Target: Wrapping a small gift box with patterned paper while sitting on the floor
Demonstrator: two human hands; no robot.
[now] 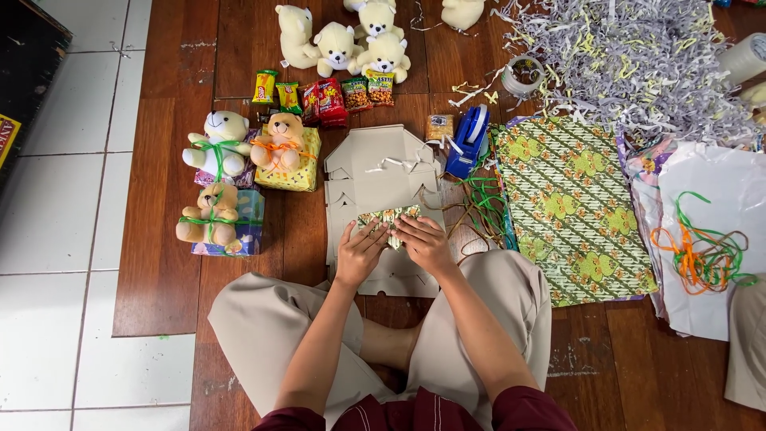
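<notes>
Wrapped bears (219, 187) sat far left on floor. L hand (361, 251) & R hand (425, 243) both pressed fingers down on small parcel (388, 222), centre, atop flat card (383, 172); neither closed round it. Parcel judged light, paper thin, tear-prone; best held at edges. Wrap sheet (570, 207) lay right.

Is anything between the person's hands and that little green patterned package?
Nothing visible. Both the left hand and right hand already rest right on the package, which lies on flat cardboard.
</notes>
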